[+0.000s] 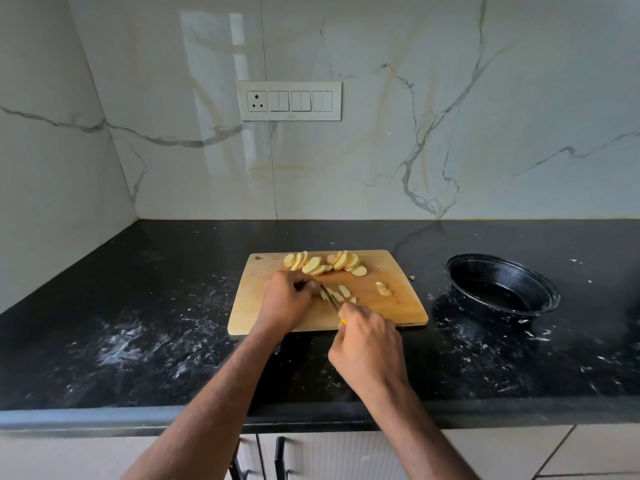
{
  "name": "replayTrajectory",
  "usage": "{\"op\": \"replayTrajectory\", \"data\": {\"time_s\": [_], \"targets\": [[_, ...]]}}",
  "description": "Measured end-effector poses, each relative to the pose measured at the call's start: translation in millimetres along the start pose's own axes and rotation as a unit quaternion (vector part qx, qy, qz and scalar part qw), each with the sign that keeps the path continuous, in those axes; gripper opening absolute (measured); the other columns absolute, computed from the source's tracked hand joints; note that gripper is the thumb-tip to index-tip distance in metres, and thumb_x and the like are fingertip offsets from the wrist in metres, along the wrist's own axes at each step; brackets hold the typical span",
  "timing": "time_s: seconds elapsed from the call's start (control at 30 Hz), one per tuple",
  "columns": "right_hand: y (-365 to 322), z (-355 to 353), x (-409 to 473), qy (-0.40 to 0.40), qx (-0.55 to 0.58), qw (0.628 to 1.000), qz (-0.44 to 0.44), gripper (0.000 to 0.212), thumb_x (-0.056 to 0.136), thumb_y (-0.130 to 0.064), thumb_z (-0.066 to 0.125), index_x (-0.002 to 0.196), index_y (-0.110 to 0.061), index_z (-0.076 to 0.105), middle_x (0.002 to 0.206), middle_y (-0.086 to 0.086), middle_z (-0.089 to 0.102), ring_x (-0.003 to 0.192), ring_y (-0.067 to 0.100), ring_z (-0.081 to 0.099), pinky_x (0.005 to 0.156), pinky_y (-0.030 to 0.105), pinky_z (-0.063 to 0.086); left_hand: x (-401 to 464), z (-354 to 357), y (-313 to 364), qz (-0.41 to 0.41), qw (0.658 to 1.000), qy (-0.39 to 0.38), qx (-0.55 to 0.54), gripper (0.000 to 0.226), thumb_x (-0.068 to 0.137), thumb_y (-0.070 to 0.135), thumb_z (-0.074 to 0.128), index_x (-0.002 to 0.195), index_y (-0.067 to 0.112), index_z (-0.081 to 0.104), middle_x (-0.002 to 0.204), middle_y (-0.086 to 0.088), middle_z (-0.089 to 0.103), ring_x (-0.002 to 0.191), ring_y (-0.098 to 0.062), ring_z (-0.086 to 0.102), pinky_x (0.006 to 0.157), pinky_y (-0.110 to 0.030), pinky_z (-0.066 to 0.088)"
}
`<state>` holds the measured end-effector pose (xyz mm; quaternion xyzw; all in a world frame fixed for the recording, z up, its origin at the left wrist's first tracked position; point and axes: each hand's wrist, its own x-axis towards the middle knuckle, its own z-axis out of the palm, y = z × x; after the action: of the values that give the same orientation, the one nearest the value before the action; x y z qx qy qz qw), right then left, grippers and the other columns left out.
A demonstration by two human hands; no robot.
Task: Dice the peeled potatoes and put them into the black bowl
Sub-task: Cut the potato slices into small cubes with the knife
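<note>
A wooden cutting board [398, 306] lies on the black counter. Several pale potato slices [322, 263] are fanned along its far edge. Near the board's middle my left hand [287, 299] curls its fingers over a small stack of slices [341, 292], and part of that stack is hidden under the fingers. My right hand [367, 344] grips a knife by its yellow handle; the blade [329, 296] runs into the stack just right of my left fingers. A few cut bits [384, 289] lie further right on the board. The black bowl [502, 289] stands right of the board and looks empty.
The black counter [138, 323] carries white smears and crumbs on both sides of the board. One small potato scrap [412, 278] lies just off the board's right edge. A marble wall with a switch panel [290, 101] rises behind. Cabinet handles [278, 459] show below the counter edge.
</note>
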<state>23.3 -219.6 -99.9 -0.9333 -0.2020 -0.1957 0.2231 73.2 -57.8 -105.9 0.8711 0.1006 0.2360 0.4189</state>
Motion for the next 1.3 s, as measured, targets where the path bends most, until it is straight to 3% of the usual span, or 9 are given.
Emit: {"op": "replayTrajectory", "data": {"time_s": [0.2, 0.3, 0.43, 0.73, 1.0, 1.3], "targets": [[6.4, -4.9, -1.4, 0.041, -0.011, 0.995, 0.089, 0.023, 0.089, -0.019, 0.062, 0.111, -0.020, 0.066, 0.096, -0.002, 0.073, 0.081, 0.020, 0.070, 0.067, 0.030, 0.055, -0.2, 0.7, -0.9, 0.000, 1.000, -0.016, 0.009, 0.011, 0.094, 0.016, 0.068, 0.096, 0.018, 0.078, 0.090, 0.009, 0.073, 0.087, -0.005, 0.065, 0.083, -0.027, 0.056], [4.4, -3.9, -2.7, 0.033, 0.007, 0.998, 0.046, 0.021, 0.089, -0.018, 0.064, 0.109, -0.020, 0.066, 0.094, -0.004, 0.072, 0.078, 0.015, 0.069, 0.066, 0.024, 0.053, -0.5, -0.2, -0.8, 0.003, 1.000, -0.011, 0.017, 0.014, 0.094, 0.013, 0.066, 0.096, 0.017, 0.079, 0.090, 0.008, 0.074, 0.089, -0.008, 0.066, 0.086, -0.031, 0.056], [-0.7, 2.0, -4.1, -0.026, -0.001, 0.999, -0.035, 0.018, 0.089, -0.018, 0.064, 0.106, -0.021, 0.063, 0.100, -0.004, 0.071, 0.080, 0.010, 0.067, 0.070, 0.023, 0.056, -0.7, 0.5, 2.0, 0.003, 1.000, 0.016, 0.015, 0.017, 0.095, 0.009, 0.061, 0.097, 0.013, 0.078, 0.090, 0.007, 0.071, 0.090, -0.012, 0.065, 0.084, -0.027, 0.054], [6.5, -4.5, -0.4, 0.035, -0.020, 0.991, 0.124, 0.020, 0.088, -0.018, 0.061, 0.107, -0.019, 0.065, 0.094, -0.002, 0.072, 0.081, 0.021, 0.070, 0.065, 0.030, 0.054, 0.6, 1.2, -2.2, 0.003, 1.000, -0.004, 0.018, 0.016, 0.096, 0.011, 0.062, 0.103, 0.016, 0.076, 0.096, 0.006, 0.071, 0.093, -0.007, 0.063, 0.086, -0.023, 0.053], [2.7, 1.5, 8.9, 0.002, -0.014, 0.999, 0.038, 0.023, 0.090, -0.021, 0.065, 0.113, -0.020, 0.064, 0.099, -0.001, 0.072, 0.081, 0.015, 0.070, 0.070, 0.029, 0.060, 2.8, 3.1, -4.4, 0.010, 1.000, -0.003, 0.026, 0.016, 0.095, 0.012, 0.063, 0.104, 0.015, 0.077, 0.098, 0.004, 0.073, 0.093, -0.009, 0.065, 0.089, -0.030, 0.056], [13.5, -5.1, 11.8, 0.046, -0.015, 0.991, 0.125, 0.026, 0.086, -0.018, 0.066, 0.112, -0.017, 0.067, 0.101, 0.001, 0.074, 0.085, 0.024, 0.072, 0.070, 0.031, 0.056, 1.7, 2.9, -6.1, 0.017, 0.999, -0.016, 0.027, 0.014, 0.095, 0.017, 0.067, 0.104, 0.018, 0.077, 0.100, 0.009, 0.072, 0.097, -0.007, 0.063, 0.091, -0.026, 0.054]]}}
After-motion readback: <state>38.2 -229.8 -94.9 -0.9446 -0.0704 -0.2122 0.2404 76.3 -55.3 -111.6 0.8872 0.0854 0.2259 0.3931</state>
